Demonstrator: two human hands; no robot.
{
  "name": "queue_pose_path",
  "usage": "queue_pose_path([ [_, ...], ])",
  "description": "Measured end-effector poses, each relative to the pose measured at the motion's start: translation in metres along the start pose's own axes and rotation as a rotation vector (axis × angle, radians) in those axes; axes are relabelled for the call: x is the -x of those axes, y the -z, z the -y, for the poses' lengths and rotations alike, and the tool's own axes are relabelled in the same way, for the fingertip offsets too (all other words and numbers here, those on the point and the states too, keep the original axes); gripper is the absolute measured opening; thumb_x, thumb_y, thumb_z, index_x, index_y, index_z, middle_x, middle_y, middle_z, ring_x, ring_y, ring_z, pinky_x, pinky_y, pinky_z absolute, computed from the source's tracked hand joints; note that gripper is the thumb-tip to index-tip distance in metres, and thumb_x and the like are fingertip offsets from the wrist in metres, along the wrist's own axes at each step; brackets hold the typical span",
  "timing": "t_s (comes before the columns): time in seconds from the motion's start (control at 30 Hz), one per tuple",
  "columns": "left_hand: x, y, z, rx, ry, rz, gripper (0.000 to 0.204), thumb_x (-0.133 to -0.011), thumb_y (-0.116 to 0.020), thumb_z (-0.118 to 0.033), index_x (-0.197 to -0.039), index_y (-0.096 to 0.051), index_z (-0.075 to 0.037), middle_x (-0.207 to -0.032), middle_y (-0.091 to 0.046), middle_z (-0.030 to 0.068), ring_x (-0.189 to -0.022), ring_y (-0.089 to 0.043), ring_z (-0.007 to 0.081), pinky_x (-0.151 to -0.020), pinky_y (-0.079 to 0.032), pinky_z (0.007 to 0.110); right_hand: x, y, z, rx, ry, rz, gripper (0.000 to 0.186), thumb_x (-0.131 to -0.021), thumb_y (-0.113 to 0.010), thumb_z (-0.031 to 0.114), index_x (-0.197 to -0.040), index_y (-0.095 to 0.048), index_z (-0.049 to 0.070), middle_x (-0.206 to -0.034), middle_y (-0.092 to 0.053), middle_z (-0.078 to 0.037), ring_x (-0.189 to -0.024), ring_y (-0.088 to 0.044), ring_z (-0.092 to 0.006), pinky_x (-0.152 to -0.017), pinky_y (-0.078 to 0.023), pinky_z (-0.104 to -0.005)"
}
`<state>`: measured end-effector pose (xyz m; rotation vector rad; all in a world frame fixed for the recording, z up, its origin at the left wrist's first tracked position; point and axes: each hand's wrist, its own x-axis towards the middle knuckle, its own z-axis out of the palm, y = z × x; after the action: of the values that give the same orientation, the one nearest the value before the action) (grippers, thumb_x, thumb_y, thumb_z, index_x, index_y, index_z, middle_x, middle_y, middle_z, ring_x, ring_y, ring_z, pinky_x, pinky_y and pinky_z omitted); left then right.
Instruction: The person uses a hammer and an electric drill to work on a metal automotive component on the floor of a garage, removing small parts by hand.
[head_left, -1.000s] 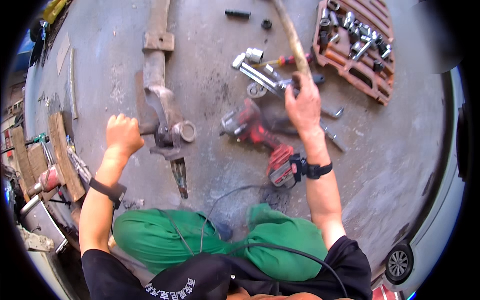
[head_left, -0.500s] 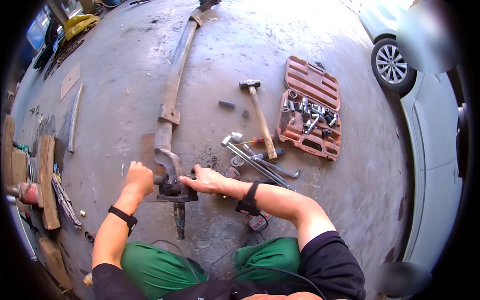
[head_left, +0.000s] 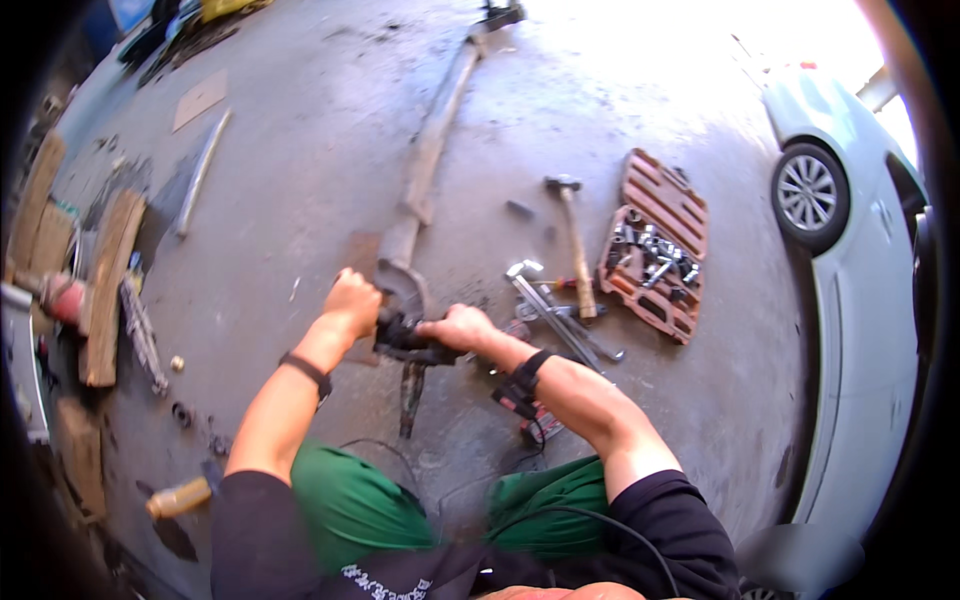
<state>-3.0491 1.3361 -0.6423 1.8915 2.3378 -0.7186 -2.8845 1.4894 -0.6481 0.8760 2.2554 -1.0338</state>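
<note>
A long rusty axle beam [head_left: 440,130] lies on the floor, running away from me. At its near end sits a dark, greasy steering knuckle [head_left: 405,335], its tapered spindle [head_left: 411,400] pointing toward my knees. My left hand [head_left: 352,300] is closed in a fist against the knuckle's left side; its fingers hide what they wrap round. From the right, my right hand [head_left: 462,328] grips the knuckle, with the thumb stretched toward its middle and the other fingers partly hidden. A flat rusty plate [head_left: 362,258] shows beside and under the beam end.
Right of the beam lie a wooden-handled hammer [head_left: 577,245], long wrenches [head_left: 553,320] and an open socket case [head_left: 655,270]. A red-and-grey power tool [head_left: 540,422] lies by my right knee. Wooden blocks [head_left: 112,290] and a yellow-handled tool [head_left: 180,497] are left; a parked car [head_left: 870,300] stands right.
The view has swung, so the scene sits farther right and tilted, and the yellow-handled tool shows more fully. Both hands remain at the knuckle, slightly closer together in the picture.
</note>
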Motion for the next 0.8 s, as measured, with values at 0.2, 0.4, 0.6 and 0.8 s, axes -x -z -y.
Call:
queue_pose_path([
  [0.2,0.004,-0.013,0.015,0.016,0.013,0.004,0.016,-0.07,-0.065,-0.029,-0.072,-0.074,-0.016,-0.079,-0.072,0.0031,-0.085,-0.064,0.019,-0.081,-0.041,0.035,0.009,0.004,0.026,0.074,0.049,-0.024,0.072,-0.078,-0.06,0.063,-0.093,-0.071,-0.007,-0.098,-0.069,-0.027,-0.098,-0.067,-0.0392,-0.086,-0.053,-0.0431],
  [0.4,0.013,-0.023,0.031,0.084,0.048,-0.006,0.016,-0.065,-0.064,-0.026,-0.07,-0.074,-0.015,-0.077,-0.071,0.0035,-0.084,-0.064,0.0182,-0.082,-0.042,0.033,0.017,0.007,0.053,0.137,0.08,-0.065,0.065,-0.08,-0.059,0.059,-0.09,-0.073,-0.005,-0.095,-0.07,-0.026,-0.094,-0.068,-0.0387,-0.083,-0.053,-0.0435],
  [0.6,0.011,-0.036,0.039,0.156,0.092,-0.007,0.017,-0.064,-0.064,-0.028,-0.071,-0.074,-0.016,-0.077,-0.071,0.0028,-0.085,-0.064,0.0176,-0.081,-0.043,0.033,0.018,0.016,0.08,0.228,0.147,-0.141,0.059,-0.079,-0.059,0.054,-0.086,-0.073,-0.004,-0.09,-0.07,-0.024,-0.088,-0.069,-0.0376,-0.081,-0.054,-0.0428],
  [0.8,0.01,-0.052,0.029,0.284,0.122,-0.081,0.017,-0.062,-0.064,-0.028,-0.069,-0.073,-0.016,-0.074,-0.07,0.0036,-0.082,-0.065,0.0184,-0.079,-0.044,0.034,0.021,0.024,0.092,0.308,0.173,-0.201,0.057,-0.077,-0.062,0.052,-0.081,-0.073,-0.004,-0.083,-0.07,-0.023,-0.082,-0.07,-0.037,-0.076,-0.055,-0.0423],
])
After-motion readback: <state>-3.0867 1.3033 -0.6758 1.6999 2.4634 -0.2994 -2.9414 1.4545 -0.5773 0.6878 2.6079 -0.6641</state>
